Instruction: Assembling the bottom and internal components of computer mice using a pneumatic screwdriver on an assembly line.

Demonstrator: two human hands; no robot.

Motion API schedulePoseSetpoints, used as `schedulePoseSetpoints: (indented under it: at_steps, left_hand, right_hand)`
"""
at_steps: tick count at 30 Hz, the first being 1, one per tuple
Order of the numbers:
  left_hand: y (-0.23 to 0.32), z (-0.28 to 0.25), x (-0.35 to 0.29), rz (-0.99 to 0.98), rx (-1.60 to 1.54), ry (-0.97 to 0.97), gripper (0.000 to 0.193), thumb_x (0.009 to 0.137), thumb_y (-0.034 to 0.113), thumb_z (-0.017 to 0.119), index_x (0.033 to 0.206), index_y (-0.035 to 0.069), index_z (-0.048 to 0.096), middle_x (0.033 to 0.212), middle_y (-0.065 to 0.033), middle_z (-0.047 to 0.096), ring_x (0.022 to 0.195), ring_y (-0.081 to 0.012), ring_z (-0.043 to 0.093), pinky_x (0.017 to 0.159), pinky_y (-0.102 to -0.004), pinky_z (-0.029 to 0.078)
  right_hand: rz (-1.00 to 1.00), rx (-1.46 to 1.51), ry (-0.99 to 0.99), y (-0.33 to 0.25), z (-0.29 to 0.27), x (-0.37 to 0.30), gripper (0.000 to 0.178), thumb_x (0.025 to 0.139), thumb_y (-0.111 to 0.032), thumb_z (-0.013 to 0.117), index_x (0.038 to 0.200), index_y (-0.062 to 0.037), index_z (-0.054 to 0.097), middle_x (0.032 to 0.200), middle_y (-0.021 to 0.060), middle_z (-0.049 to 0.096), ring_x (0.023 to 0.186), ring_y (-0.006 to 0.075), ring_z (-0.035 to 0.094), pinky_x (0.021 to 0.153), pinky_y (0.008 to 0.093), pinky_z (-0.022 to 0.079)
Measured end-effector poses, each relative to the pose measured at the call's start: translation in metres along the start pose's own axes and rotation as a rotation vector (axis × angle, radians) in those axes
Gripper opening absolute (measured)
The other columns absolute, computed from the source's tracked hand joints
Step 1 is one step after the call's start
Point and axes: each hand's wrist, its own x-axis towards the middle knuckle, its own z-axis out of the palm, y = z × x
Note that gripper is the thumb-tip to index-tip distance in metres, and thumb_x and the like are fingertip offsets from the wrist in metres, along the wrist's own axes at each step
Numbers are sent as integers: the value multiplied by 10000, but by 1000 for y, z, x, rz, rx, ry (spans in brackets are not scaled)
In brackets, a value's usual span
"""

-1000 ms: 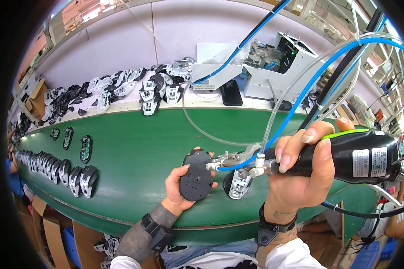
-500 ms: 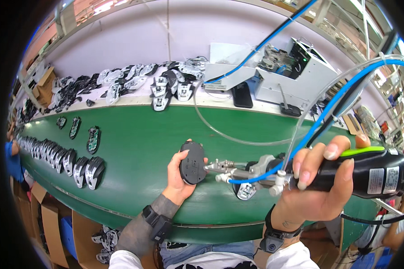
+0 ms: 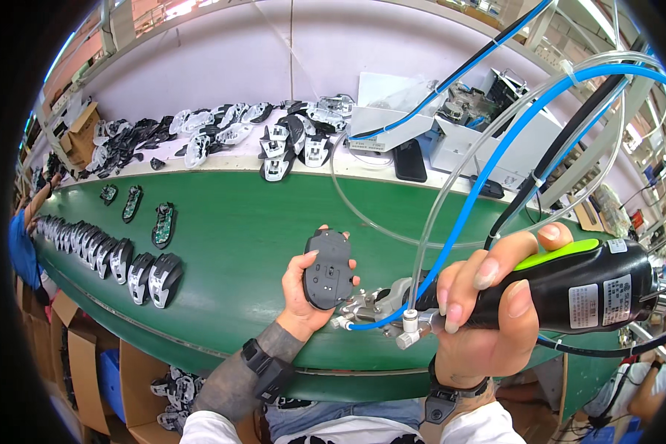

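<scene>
Left hand (image 3: 300, 300) curled round dark-grey oval plastic mouse (image 3: 327, 270), holed underside showing; right hand (image 3: 485, 329), mouse's 3 o'clock, grips black cylindrical screwdriver (image 3: 562, 288).

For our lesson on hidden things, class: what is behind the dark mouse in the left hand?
Fingertips of the left hand and the green table show behind the mouse; its far side is hidden.

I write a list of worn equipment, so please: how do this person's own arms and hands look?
The left hand and right hand are bare, without gloves. Each wrist carries a black strap with a dark, boxy device; the right one has a small round, lens-like spot. White sleeves end well above both wrists.
</scene>
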Motion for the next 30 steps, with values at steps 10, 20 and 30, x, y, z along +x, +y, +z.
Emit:
schedulePoseSetpoints:
  at_steps: [10, 20, 30]
  left_hand:
    - [-2, 2, -2, 14, 20, 57, 446, 826, 280, 476, 1251, 161, 406, 1173, -99, 475, 851, -248, 561, 713, -413, 503]
    - [-12, -3, 3, -71, 77, 153, 432, 822, 262, 500, 1232, 148, 427, 1079, -84, 507, 847, -248, 587, 701, -433, 531]
    - [-13, -1, -1, -125, -1, 81, 472, 825, 224, 477, 1277, 120, 390, 1161, -140, 497, 876, -306, 601, 719, -448, 545]
  right_hand:
    - [101, -87, -13, -5, 4, 7, 472, 834, -182, 556, 1214, -57, 306, 781, 78, 494, 419, 133, 468, 408, 274, 391]
    - [-44, 84, -28, -14, -7, 8, 407, 896, -204, 464, 1233, -54, 294, 821, 80, 475, 422, 113, 439, 427, 268, 390]
    - [70, 39, 29, -19, 10, 1, 479, 850, -229, 603, 1204, -92, 311, 796, 50, 513, 431, 136, 483, 432, 282, 406]
